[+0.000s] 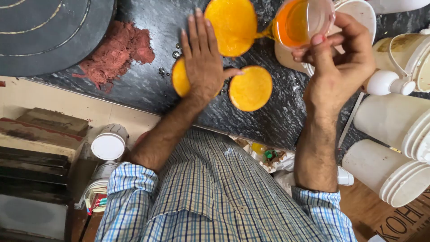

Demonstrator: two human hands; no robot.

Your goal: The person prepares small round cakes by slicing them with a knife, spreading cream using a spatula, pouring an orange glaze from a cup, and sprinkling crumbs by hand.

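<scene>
Cup [301,22], clear plastic, tilted on its side near the far edge of the counter [148,85], orange liquid inside, a thin stream running from its lip into the top dish [232,27]. We hold it in our right hand [340,67], fingers wrapped round its base and rim, thumb across the side. Three round dishes of yellow-orange fill sit mid-counter: top dish at the far edge, right dish [251,88] nearer us, left dish [180,77] partly under our left hand [204,62]. Left hand lies flat, fingers straight and close together, holding nothing, palm over the left dish, fingertips beside the top dish. Red powder heap [117,54] lies on the counter's left part, touching a dark round slab [49,31] at the far left corner. White buckets [394,148] stand stacked at the right edge. A white-lidded jar [109,144] sits below the near edge, left side. We can't tell what the dishes are made of.
</scene>
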